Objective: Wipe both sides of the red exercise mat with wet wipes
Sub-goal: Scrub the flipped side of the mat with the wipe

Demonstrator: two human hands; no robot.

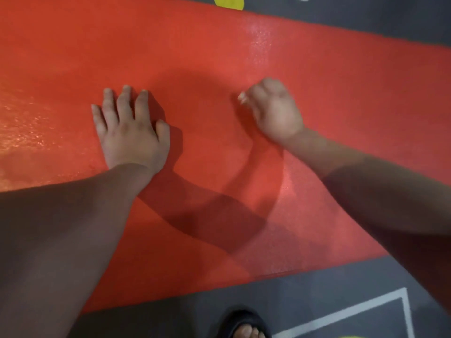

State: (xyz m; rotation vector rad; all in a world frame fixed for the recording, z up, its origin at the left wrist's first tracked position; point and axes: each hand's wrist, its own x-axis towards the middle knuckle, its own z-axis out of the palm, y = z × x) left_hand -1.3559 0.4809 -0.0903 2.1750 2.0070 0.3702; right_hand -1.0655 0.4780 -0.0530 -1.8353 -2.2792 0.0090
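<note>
The red exercise mat (244, 57) lay flat across the dark floor (170, 313), its left and right ends cut off by the frame. Its near and far edges showed, with bare red stretches to either side of the hands. The left hand (129, 128) pressed flat on it, fingers spread. The right hand (273, 111), blurred, had its fingers curled under; whether they held anything could not be told. A sandalled foot (245, 325), partly cut off, stood just off the near edge.
</note>
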